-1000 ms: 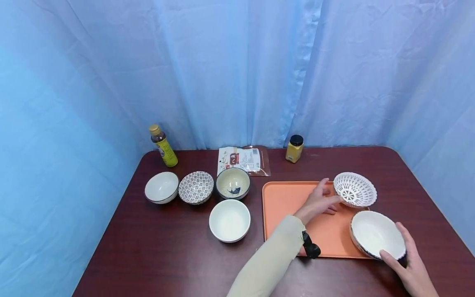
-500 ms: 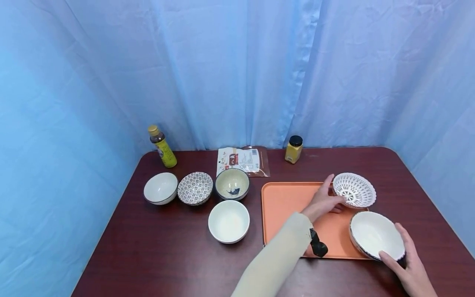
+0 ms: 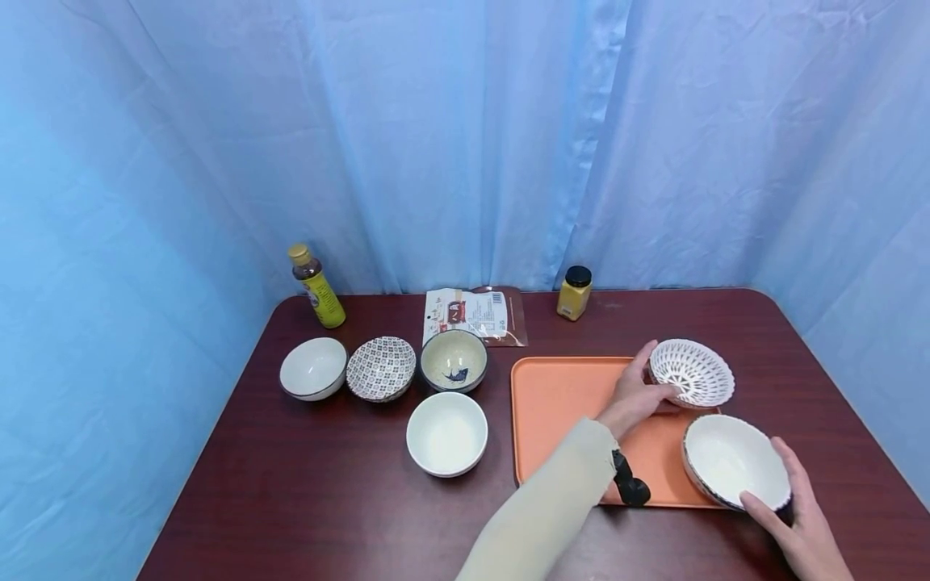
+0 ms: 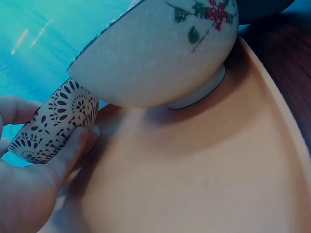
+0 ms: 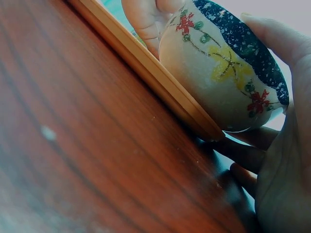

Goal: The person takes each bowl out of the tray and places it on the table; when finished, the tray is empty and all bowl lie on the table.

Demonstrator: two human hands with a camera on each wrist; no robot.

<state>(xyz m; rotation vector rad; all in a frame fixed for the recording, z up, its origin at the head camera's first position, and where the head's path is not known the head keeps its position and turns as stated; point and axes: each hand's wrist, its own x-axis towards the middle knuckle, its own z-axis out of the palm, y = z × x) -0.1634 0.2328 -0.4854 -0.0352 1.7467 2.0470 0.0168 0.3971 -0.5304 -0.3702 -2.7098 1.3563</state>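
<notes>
My left hand point(image 3: 639, 397) reaches over the orange tray point(image 3: 555, 411) and grips the left side of a small bowl point(image 3: 693, 373) with a dark pattern inside. In the left wrist view, the thumb lies against this bowl's patterned outer wall point(image 4: 53, 121), fingers at its far side. My right hand point(image 3: 805, 524) holds the larger white bowl point(image 3: 735, 458) from the right, thumb at the near rim. Red and yellow flowers and a dark blue rim band show on that bowl point(image 5: 214, 73) in the right wrist view. Both bowls overlap the tray's right side.
A white bowl point(image 3: 446, 436), a fish-patterned bowl point(image 3: 454, 359), a tile-patterned bowl point(image 3: 381, 369) and another white bowl point(image 3: 314, 369) stand on the left. Behind are a bottle point(image 3: 320, 290), a food packet point(image 3: 501, 316) and a black-lidded jar point(image 3: 576, 292). Blue curtains surround the table.
My left hand has moved slightly right, and its spread fingers have come in around the patterned bowl's side. The right hand keeps its hold on the larger bowl, nearly still.
</notes>
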